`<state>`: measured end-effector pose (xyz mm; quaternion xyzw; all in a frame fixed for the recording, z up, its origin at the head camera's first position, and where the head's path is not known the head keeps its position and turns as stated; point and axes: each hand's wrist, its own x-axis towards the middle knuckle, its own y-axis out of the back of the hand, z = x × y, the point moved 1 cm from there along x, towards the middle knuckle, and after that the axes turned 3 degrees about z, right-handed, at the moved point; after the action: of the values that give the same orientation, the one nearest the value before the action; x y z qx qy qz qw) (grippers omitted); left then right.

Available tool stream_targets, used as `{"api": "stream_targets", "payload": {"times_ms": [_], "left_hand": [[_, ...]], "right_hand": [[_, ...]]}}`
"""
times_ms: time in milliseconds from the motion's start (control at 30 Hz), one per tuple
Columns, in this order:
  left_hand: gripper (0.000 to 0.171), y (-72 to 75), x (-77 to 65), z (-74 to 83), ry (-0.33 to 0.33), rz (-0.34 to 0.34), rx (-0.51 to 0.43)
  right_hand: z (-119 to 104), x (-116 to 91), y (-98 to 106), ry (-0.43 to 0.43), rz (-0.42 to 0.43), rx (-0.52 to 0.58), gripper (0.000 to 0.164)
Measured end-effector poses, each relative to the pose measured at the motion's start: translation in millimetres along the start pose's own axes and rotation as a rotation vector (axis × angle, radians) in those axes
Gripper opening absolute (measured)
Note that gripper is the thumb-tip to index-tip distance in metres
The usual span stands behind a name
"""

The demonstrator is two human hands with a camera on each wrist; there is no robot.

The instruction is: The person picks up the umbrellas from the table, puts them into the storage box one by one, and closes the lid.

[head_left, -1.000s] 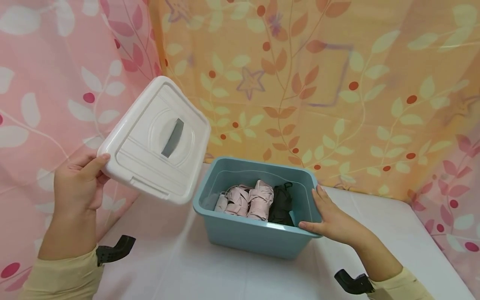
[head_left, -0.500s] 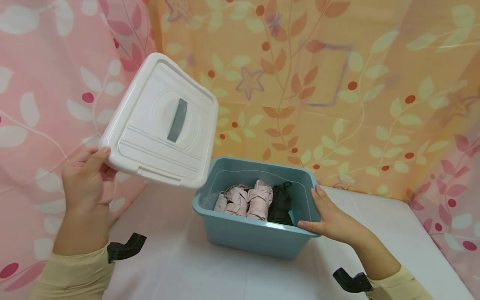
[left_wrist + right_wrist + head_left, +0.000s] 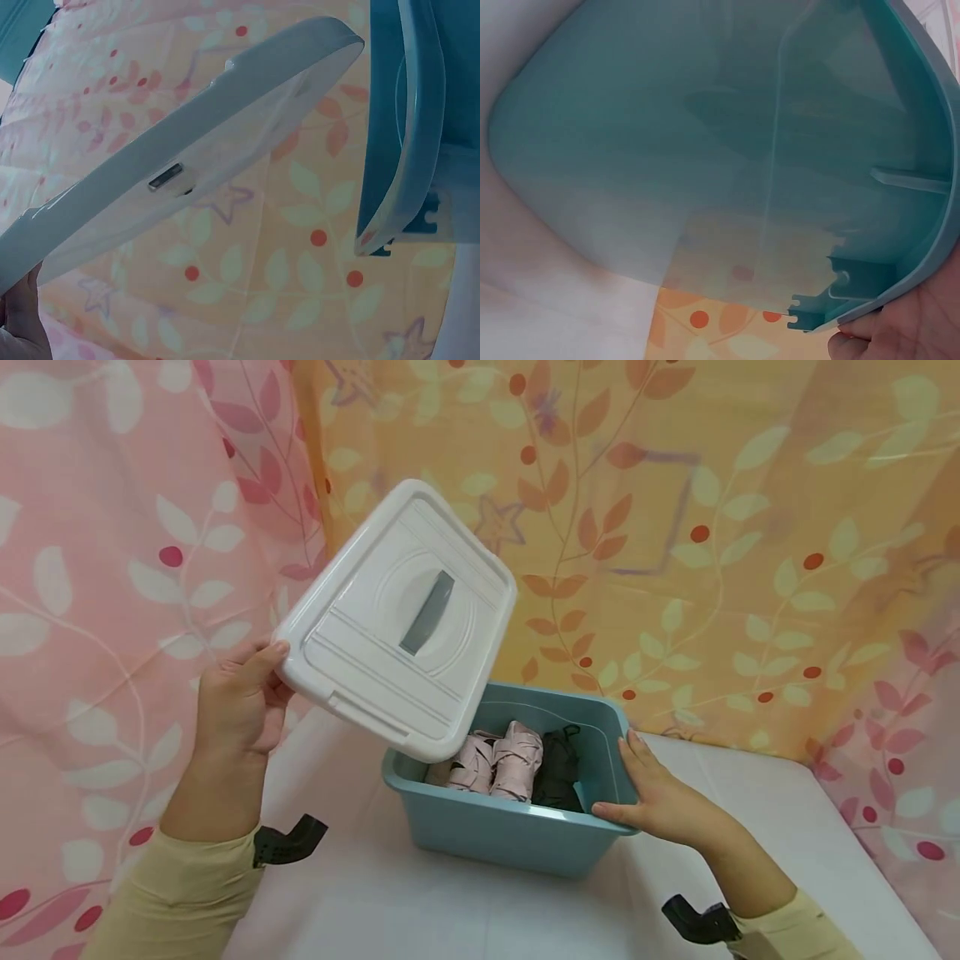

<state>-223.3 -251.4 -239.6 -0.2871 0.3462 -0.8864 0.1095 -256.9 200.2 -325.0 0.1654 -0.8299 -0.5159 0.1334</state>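
Note:
My left hand (image 3: 238, 702) pinches a white plastic lid (image 3: 367, 610) by its near-left corner, thumb on top. The lid has a grey handle (image 3: 427, 612) and is held tilted in the air, overlapping the left part of a blue storage bin (image 3: 487, 835) in the head view. Its underside (image 3: 217, 172) shows in the left wrist view. My right hand (image 3: 663, 797) holds the bin's near-right corner, thumb along the front rim and fingers at the side. Inside lie two pink wrapped bundles (image 3: 517, 760) and a black folded bundle (image 3: 557, 768); the lid hides what lies further left.
The bin stands on a white-covered table (image 3: 360, 885). A yellow patterned cloth (image 3: 750, 568) hangs right behind it, and a pink patterned cloth (image 3: 97, 610) hangs close along the left side.
My left hand has carried the lid rightward, first rising, then lowering somewhat, so it now overlaps the bin's left end. My right hand stays at the bin's corner; the bin has not moved.

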Motion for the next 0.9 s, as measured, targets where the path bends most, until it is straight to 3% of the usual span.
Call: {"api": "stream_targets", "payload": {"times_ms": [333, 600, 733, 900], "left_hand": [[0.014, -24.5, -3.0, -29.6, 0.07, -0.078, 0.119], [0.018, -33.1, -11.7, -36.4, 0.095, -0.105, 0.149], [0.02, -37.7, -15.1, -36.9, 0.095, -0.113, 0.16], [0.021, -44.1, -18.8, -37.3, 0.094, -0.14, 0.153]], "right_hand": [[0, 1, 1, 0.013, 0.001, -0.007, 0.113], [-2, 1, 3, 0.029, -0.011, -0.041, 0.113], [-4, 8, 19, 0.052, -0.007, 0.0, 0.107], [-5, 30, 54, -0.042, 0.076, 0.016, 0.098]]}}
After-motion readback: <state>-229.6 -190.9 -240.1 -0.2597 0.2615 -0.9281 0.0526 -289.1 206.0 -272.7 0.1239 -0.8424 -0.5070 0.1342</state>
